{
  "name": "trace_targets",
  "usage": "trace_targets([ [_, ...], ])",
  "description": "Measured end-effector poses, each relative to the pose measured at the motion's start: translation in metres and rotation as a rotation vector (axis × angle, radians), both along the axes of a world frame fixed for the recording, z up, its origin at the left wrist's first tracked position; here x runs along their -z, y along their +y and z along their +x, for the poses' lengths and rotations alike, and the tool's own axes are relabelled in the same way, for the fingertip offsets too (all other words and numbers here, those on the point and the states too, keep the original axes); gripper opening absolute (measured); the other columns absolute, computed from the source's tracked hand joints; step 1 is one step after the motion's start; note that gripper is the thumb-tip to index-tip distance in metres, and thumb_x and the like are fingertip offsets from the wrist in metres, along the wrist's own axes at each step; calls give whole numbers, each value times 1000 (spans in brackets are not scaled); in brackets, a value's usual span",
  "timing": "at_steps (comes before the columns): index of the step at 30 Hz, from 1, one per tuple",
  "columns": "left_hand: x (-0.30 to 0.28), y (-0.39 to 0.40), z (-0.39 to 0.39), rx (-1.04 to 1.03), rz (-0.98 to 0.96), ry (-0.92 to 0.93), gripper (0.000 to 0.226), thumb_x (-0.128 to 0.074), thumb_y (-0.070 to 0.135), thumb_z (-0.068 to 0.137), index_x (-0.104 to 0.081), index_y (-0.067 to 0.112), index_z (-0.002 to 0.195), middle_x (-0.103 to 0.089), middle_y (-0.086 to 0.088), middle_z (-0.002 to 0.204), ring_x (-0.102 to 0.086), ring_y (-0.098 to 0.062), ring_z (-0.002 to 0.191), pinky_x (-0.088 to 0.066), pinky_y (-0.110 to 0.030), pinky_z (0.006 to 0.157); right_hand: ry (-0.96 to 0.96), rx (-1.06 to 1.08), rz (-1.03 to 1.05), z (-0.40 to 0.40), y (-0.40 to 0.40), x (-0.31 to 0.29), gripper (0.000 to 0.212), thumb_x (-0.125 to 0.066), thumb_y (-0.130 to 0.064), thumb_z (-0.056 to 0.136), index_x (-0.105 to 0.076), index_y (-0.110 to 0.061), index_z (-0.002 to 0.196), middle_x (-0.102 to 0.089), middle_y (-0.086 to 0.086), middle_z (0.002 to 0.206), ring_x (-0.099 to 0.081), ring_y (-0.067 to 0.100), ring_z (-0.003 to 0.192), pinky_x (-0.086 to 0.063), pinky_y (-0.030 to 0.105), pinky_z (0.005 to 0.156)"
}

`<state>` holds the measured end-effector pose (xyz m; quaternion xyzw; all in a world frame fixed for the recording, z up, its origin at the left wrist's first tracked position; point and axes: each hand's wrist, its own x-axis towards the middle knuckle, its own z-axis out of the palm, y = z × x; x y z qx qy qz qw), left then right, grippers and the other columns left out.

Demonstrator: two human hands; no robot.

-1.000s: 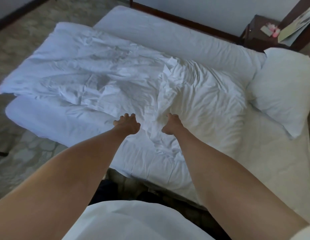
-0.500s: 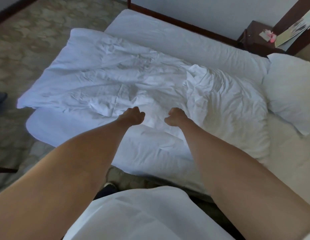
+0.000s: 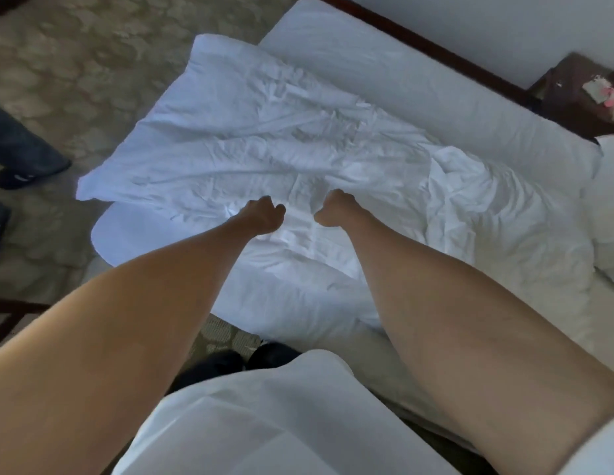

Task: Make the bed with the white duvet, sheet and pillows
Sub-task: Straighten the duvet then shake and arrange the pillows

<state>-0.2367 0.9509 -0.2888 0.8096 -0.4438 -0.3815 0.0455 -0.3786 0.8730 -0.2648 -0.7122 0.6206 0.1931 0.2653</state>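
A crumpled white duvet [image 3: 264, 132] lies across the bed, one corner hanging past the mattress edge at the left. My left hand [image 3: 264, 217] and my right hand [image 3: 336, 209] are side by side near the duvet's near edge, each curled into a fist that grips the fabric. Creases run out from both fists. The white sheet [image 3: 384, 73] covers the mattress beyond the duvet. A white pillow [image 3: 610, 214] lies at the right edge, partly cut off.
A dark wooden bed frame [image 3: 435, 49] runs along the far wall. A dark nightstand [image 3: 573, 94] with small items stands at the back right. Another person's legs and shoes [image 3: 21, 156] stand on the patterned carpet at the left. My dark shoes [image 3: 250, 361] are by the bed.
My hands went from reaching fingers to closed fists on the duvet. The raised fold by my right hand has flattened, and the view has swung so the bed sits further right.
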Motion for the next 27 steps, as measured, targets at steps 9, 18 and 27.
trace_targets([
  [9,27,19,132,-297,-132,-14,41,-38,27,98,-28,15,136,-51,-17,131,-49,-40,119,-38,-48,94,-77,-154,58,139,-8,19,62,-61,-30,86,-41,-11,142,-45,9,143,-48,29,128,-46,37,100],
  [18,107,15,258,-540,-86,129,59,-39,42,100,-14,24,150,-40,-26,139,-43,-47,125,-37,-52,100,-92,-78,57,266,-5,77,68,-32,-55,98,-4,-30,155,-15,15,158,-14,39,146,-23,62,112],
  [27,196,-2,351,-1047,91,430,84,-46,67,88,7,49,150,-18,-15,159,-41,-40,133,-47,-57,96,-51,-97,225,363,-12,143,61,-10,-66,96,7,-46,152,21,4,162,20,41,146,-4,69,113],
])
